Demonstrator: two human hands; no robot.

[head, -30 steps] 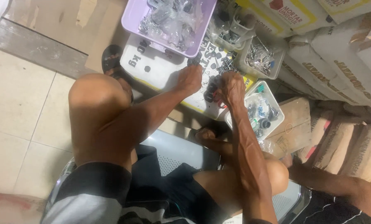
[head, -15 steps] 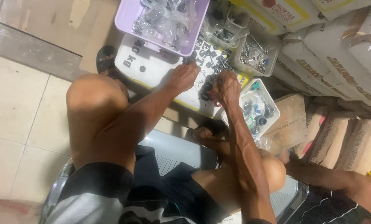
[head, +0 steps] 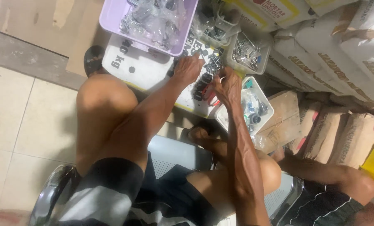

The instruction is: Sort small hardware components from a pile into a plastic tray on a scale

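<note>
Seated view, looking down past my knees: my left hand [head: 188,69] rests palm down on the white slab [head: 139,69], fingers spread loosely among small black parts [head: 201,86] scattered there, gripping nothing that I can make out. My right hand [head: 226,86] hovers just beside it, fingertips pinched together over the same parts; whether they hold one I cannot tell. A purple tray [head: 111,19] of bagged hardware sits on the slab's far end. Clear tubs [head: 258,62] of metal bits stand to the right, one white tub [head: 264,100] just beside my right wrist. Paper sacks [head: 346,62] are stacked beyond. Another person's leg [head: 321,173] lies lower right
</note>
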